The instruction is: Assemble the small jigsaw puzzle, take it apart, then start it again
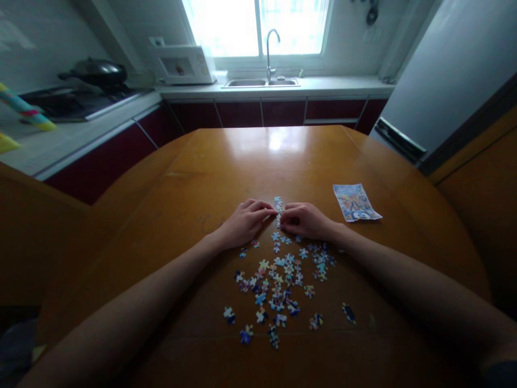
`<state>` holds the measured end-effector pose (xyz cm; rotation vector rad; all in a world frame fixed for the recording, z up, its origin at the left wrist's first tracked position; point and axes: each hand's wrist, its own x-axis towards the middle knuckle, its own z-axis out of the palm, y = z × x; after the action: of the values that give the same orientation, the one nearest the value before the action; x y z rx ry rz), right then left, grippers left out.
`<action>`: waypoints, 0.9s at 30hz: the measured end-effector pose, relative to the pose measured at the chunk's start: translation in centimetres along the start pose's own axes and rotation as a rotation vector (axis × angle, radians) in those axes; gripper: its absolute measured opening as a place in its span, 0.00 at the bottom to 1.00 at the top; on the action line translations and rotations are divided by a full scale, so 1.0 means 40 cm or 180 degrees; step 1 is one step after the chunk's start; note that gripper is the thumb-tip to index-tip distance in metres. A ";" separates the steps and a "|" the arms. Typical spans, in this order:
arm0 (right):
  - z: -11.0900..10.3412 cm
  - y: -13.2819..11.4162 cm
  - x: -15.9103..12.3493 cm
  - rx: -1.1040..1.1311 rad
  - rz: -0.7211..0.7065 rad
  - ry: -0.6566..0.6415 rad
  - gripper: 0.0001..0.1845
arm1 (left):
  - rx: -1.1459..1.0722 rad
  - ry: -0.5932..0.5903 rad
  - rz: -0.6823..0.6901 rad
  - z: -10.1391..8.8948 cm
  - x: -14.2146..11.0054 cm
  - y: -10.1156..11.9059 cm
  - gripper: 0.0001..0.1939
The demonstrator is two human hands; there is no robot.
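A narrow strip of joined jigsaw puzzle pieces (278, 203) lies on the wooden table (194, 178), running away from me between my hands. From its left side, my left hand (247, 220) reaches in with fingers stretched out, the fingertips touching the strip's edge. My right hand (306, 220) rests at the other side, its fingers curled against the strip; whatever is between those fingertips is hidden. Nearer to me, many loose puzzle pieces (278, 277) are scattered and partly overlap. A few loose pieces (276, 237) lie just below the strip.
A creased picture sheet (355, 203) lies right of my right hand. Beyond the table are a sink (246, 83) with a tap (269, 54), a white microwave (183, 64), and a dark pan (97, 73) on the stove. A fridge (444, 70) stands at the right.
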<state>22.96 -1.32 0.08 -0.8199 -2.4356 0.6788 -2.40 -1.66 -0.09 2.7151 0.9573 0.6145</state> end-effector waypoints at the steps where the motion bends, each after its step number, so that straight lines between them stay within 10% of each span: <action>1: -0.002 0.000 0.000 -0.0013 -0.0008 -0.0019 0.05 | -0.0001 0.0003 -0.0001 0.001 0.000 -0.001 0.20; 27: -0.003 0.014 0.005 0.0718 0.0233 0.0347 0.09 | -0.0017 0.0006 0.0021 -0.004 0.001 0.004 0.22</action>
<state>23.12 -0.76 -0.09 -0.8344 -2.1925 0.8935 -2.36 -1.75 0.10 2.7146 0.9460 0.6199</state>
